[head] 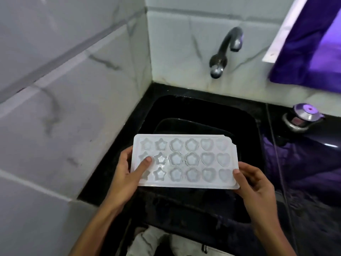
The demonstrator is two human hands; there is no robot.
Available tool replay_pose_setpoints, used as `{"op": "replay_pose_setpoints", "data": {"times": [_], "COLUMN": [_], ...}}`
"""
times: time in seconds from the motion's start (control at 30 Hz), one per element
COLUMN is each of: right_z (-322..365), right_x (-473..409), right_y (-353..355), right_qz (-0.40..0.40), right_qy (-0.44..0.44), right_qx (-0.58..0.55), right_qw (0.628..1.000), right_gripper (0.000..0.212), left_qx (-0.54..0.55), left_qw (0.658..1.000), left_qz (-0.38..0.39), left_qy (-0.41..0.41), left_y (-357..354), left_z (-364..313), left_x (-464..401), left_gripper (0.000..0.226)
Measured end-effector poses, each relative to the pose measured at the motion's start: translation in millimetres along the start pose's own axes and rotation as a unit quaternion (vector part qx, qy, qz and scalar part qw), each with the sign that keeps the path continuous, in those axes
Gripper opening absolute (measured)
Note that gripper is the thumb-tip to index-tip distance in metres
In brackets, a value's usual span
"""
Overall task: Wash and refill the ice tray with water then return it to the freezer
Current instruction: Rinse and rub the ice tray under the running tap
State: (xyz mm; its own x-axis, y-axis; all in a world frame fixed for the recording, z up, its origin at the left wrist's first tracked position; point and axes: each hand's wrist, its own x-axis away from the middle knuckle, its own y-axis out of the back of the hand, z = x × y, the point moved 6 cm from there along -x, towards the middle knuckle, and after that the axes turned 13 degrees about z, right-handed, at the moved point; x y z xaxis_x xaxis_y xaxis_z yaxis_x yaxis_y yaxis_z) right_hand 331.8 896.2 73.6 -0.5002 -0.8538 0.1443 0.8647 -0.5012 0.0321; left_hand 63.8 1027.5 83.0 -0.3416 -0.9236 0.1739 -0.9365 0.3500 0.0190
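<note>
Ice tray (pixel 184 160), white, cavities up in star, flower and heart shapes, held level over black sink (pixel 245 117); gripped at its short ends by left hand (pixel 127 169) and right hand (pixel 253 179), thumbs on top. Beyond, wall tap (pixel 226 50) dry, no water running. Washing apparently not begun; refilling and freezer return remaining.
</note>
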Motion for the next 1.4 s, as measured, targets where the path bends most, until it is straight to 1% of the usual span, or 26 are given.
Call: {"op": "replay_pose_setpoints", "data": {"times": [0.07,0.17,0.23,0.33,0.47,0.63,0.73,0.8,0.87,1.0,1.07,1.13,1.2,1.27,1.33,1.37,1.4], "right_z": [6,12,15,17,14,7,8,9,17,49,67,82,92,90,84,79,76], "right_x": [1,-1,-4,-10,-23,-41,-56,-70,-90,-149,-190,-229,-269,-308,-341,-353,-363], "right_y": [6,16,22,31,37,43,46,50,53,50,37,16,-7,-28,-43,-49,-54], "right_qz": [-0.039,-0.072,-0.084,-0.098,-0.099,-0.081,-0.062,-0.054,-0.066,-0.124,-0.122,-0.097,-0.061,-0.017,0.010,0.022,0.034], "right_qy": [-0.002,-0.014,-0.018,-0.026,-0.038,-0.045,-0.047,-0.053,-0.048,-0.013,0.009,0.028,0.026,-0.016,-0.082,-0.115,-0.140], "right_qx": [0.005,0.021,0.030,0.030,0.019,-0.004,-0.006,0.023,0.089,0.210,0.226,0.229,0.215,0.156,0.061,-0.001,-0.070], "right_qw": [0.999,0.997,0.996,0.994,0.994,0.996,0.997,0.997,0.993,0.970,0.966,0.968,0.974,0.987,0.995,0.993,0.987], "right_gripper": [0.013,0.014,0.016,0.019,0.020,0.021,0.020,0.020,0.019,0.028,0.031,0.034,0.040,0.052,0.065,0.067,0.065], "left_qx": [-0.009,-0.037,-0.045,-0.038,-0.029,-0.067,-0.072,-0.075,-0.081,-0.077,-0.077,-0.078,-0.087,-0.092,-0.094,-0.095,-0.095], "left_qw": [0.999,0.997,0.995,0.994,0.994,0.993,0.993,0.993,0.993,0.994,0.994,0.994,0.993,0.993,0.993,0.993,0.993], "left_qz": [0.036,0.070,0.091,0.101,0.095,0.090,0.086,0.088,0.085,0.075,0.075,0.075,0.076,0.074,0.068,0.065,0.063], "left_qy": [0.004,0.006,0.008,0.018,0.052,0.048,0.036,0.031,0.024,0.028,0.032,0.034,0.033,0.029,0.026,0.025,0.024], "left_y": [-6,-16,-26,-39,-55,-66,-69,-71,-73,-74,-75,-75,-75,-74,-71,-70,-70], "left_z": [-5,-10,-12,-14,-11,-12,-16,-17,-16,-12,-9,-8,-5,-5,-4,-3,-2], "left_x": [-23,-49,-63,-78,-95,-120,-134,-143,-152,-173,-183,-191,-203,-213,-225,-229,-234], "left_gripper": [0.031,0.030,0.030,0.027,0.024,0.023,0.023,0.027,0.028,0.029,0.028,0.026,0.025,0.025,0.026,0.026,0.025]}}
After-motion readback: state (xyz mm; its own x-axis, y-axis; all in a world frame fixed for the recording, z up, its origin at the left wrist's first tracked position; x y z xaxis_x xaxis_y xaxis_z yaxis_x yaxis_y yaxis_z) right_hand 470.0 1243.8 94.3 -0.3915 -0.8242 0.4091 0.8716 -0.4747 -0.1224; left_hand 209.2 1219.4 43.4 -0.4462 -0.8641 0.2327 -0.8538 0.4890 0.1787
